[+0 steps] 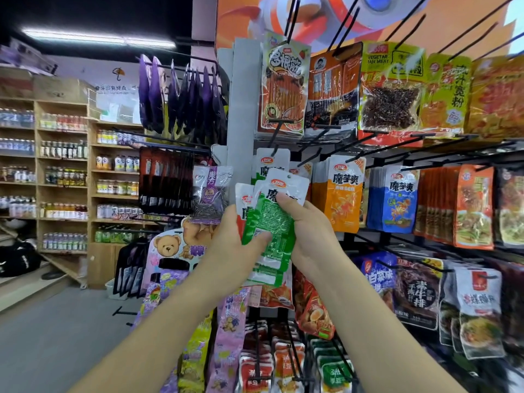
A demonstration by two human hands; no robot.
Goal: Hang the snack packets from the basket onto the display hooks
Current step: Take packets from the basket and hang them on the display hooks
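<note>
On the head view, both hands are up in front of the rack, sharing a small fan of green snack packets (pixel 269 219). The left hand (pixel 235 245) grips the bunch from the left side, thumb laid flat across the green faces, the other fingers curled out of sight behind. The right hand (pixel 310 234) pinches the front packet near its white top, thumb pressed on the printed face, fingers tucked behind it. Neither hand is spread; both are closed on the packets. A red-edged packet (pixel 243 201) peeks out at the left of the fan. The bunch is raised just below a black display hook (pixel 274 150), which carries hung packets (pixel 269 164) of the same white-topped kind. The held ones overlap them from the front; whether they touch, I can't tell. Just to the right hang orange packets (pixel 341 199), then blue packets (pixel 401 199). A grey post (pixel 243 109) rises above the left hand.
</note>
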